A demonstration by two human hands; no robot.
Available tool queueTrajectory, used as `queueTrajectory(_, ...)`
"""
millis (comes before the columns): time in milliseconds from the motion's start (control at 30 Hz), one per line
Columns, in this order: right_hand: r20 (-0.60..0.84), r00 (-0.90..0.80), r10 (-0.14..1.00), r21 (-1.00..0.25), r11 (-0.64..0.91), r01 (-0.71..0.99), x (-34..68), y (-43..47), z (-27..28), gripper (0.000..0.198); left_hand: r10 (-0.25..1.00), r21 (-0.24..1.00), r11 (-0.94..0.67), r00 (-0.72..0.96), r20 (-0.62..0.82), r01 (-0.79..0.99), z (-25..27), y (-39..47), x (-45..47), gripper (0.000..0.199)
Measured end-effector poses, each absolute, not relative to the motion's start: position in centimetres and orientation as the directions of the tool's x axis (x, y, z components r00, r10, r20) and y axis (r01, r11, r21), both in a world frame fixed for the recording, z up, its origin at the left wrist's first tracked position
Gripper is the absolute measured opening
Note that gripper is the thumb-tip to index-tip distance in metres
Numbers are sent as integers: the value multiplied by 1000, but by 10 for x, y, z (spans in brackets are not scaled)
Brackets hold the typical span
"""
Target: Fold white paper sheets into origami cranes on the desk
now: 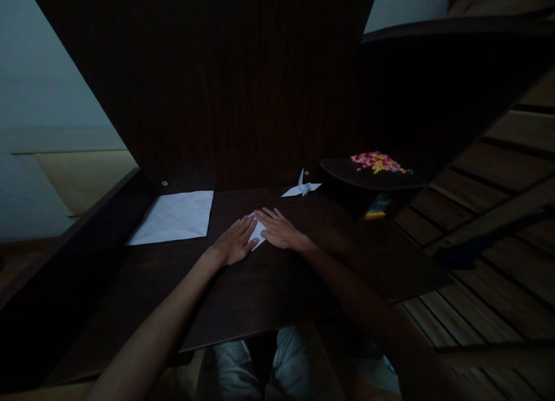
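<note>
Head view: dark desk [260, 297]; white sheet [182, 217] spread at left, looks unworked. Left hand [237, 241], right hand [280, 230] flat, fingers extended. Paper bird [300, 190] behind, looks finished. Small paper [259, 231] under both hands, looks part-folded.

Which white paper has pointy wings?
The paper bird nearest the colourful pile; the big sheet lies flat, the small piece sits under the left hand and right hand.

On the desk [255, 302], the left hand [236, 241] and right hand [278, 229] cover much of a white paper [258, 232], hiding its outline. The front edge conceals part of the legs [234, 363], cut off below. Near the back right corner, a shelf's [342, 172] bright pieces [376, 161] are too small to identify.
</note>
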State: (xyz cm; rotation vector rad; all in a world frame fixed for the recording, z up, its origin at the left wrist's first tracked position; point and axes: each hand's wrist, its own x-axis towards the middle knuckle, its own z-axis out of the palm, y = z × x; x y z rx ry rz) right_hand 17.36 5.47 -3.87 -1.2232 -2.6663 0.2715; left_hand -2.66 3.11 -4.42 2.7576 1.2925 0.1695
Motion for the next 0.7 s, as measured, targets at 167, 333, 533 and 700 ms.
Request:
queueTrajectory(167, 48, -612, 789, -292, 597, 747, 174, 54, -40, 60, 776, 125, -631, 626, 79, 766, -47, 31, -25, 69)
queueTrajectory(333, -38, -567, 823, -316, 529, 788, 179, 46, -34, 64, 783, 133, -622, 618, 75, 772, -48, 30, -24, 69)
queueTrajectory(533, -41, -531, 846, -327, 491, 808, 191, 41, -39, 66, 794, 139, -606, 606, 51, 783, -42, 28, -23, 69)
queueTrajectory(700, -27, -572, 819, -382, 521, 764, 203, 46, -38, 74, 785, 143, -619, 616, 66, 772, -44, 28, -25, 70)
